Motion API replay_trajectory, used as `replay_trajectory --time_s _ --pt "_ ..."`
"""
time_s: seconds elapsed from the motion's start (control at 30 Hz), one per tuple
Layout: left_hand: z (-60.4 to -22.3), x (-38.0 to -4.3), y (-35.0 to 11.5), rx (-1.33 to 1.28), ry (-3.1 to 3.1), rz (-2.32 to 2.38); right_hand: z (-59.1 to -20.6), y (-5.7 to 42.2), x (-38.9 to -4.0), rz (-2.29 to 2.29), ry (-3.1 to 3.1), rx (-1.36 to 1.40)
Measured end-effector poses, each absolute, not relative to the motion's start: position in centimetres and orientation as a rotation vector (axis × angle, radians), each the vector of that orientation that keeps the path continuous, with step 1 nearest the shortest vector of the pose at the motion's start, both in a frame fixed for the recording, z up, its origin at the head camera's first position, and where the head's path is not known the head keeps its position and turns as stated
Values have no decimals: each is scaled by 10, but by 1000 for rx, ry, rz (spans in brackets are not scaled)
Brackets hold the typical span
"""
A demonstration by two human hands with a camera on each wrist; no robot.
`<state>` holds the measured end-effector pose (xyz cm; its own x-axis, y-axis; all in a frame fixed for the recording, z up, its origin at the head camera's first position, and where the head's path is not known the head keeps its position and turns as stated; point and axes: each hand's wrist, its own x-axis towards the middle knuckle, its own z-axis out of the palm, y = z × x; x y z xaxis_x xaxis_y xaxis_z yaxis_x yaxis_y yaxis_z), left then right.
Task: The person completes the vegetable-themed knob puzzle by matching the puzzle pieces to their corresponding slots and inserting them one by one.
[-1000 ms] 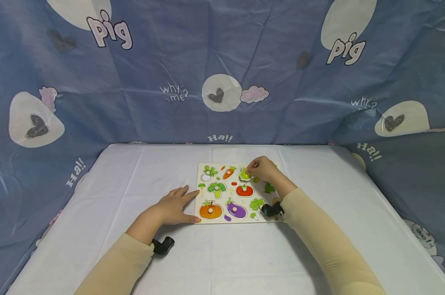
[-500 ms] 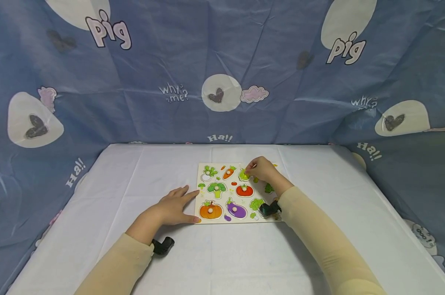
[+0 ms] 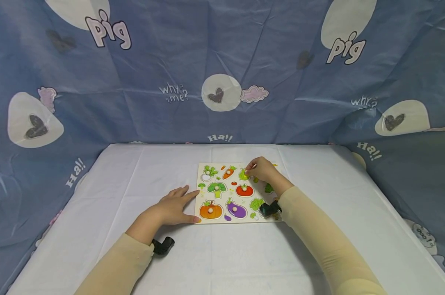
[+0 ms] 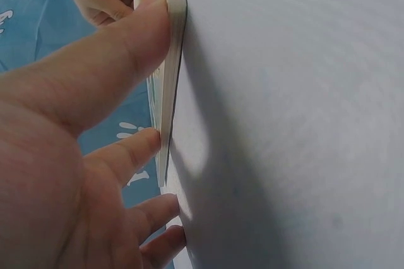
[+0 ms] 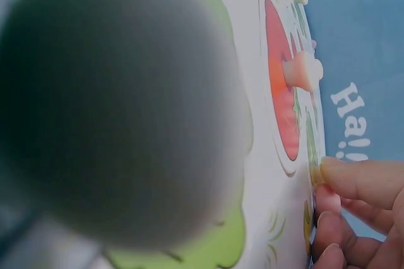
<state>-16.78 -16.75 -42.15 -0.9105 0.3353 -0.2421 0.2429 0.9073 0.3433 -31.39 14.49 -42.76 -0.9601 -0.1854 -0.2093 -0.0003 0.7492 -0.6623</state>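
A vegetable knob puzzle board (image 3: 226, 196) lies flat on the table. Near its far edge is a green vegetable puzzle piece (image 3: 242, 175), whose knob my right hand (image 3: 263, 169) pinches between thumb and fingertips. The right wrist view shows those fingertips (image 5: 331, 171) close above the board surface. My left hand (image 3: 173, 207) rests at the board's left side with fingers spread, thumb and index finger touching its edge. In the left wrist view the thumb (image 4: 142, 32) presses on the board's edge (image 4: 173, 48). My right hand and wrist cover part of the board's right side.
Around the green piece sit the tomato (image 3: 245, 190), carrot (image 3: 228, 172), broccoli (image 3: 216, 188), pumpkin (image 3: 211, 210) and eggplant (image 3: 237, 209) pieces with round knobs. A white cloth (image 3: 163, 164) covers the table. A blue printed curtain (image 3: 281, 123) stands behind.
My right hand has shifted slightly left with the green piece, which has turned a little and looks flatter on the board. My left hand has stayed in place.
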Motion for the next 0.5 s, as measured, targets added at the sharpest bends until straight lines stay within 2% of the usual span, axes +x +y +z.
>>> replay_trajectory --time_s 0.5 --pt "-422 -168 -167 432 2770 446 -404 161 -298 -1027 2690 -262"
